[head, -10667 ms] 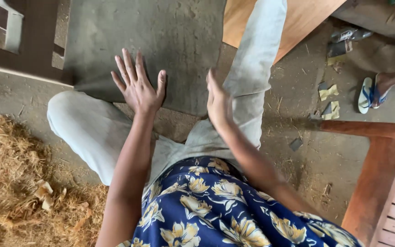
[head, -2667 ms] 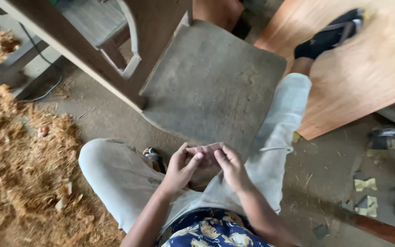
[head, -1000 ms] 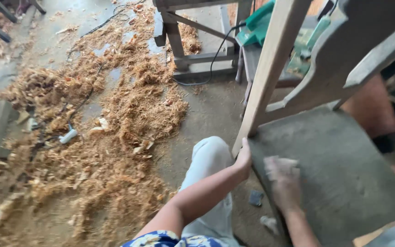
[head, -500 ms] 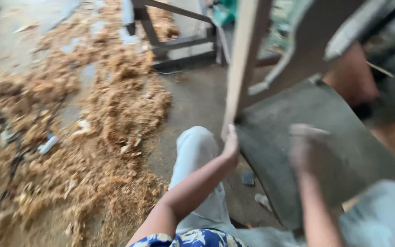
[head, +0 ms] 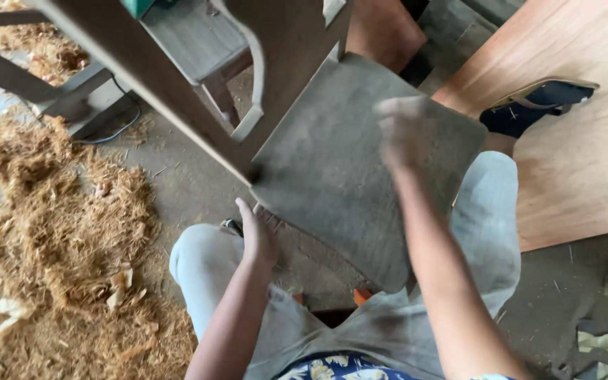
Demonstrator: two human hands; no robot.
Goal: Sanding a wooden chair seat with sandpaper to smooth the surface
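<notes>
Right hand (head: 404, 130) moved up onto seat (head: 346, 183), blurred, grip can't tell; I see left hand (head: 258, 236) clasping seat edge.

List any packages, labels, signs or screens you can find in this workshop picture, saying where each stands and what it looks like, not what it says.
None can be seen: no package, label, sign or screen.
Grey chair seat: centre, dusty and bare of any sticker; the left hand grips its near edge, and the blurred right hand is over its top.
Plywood sheet: right, plain orange-brown.
Wood shavings: left, on the floor.
</notes>
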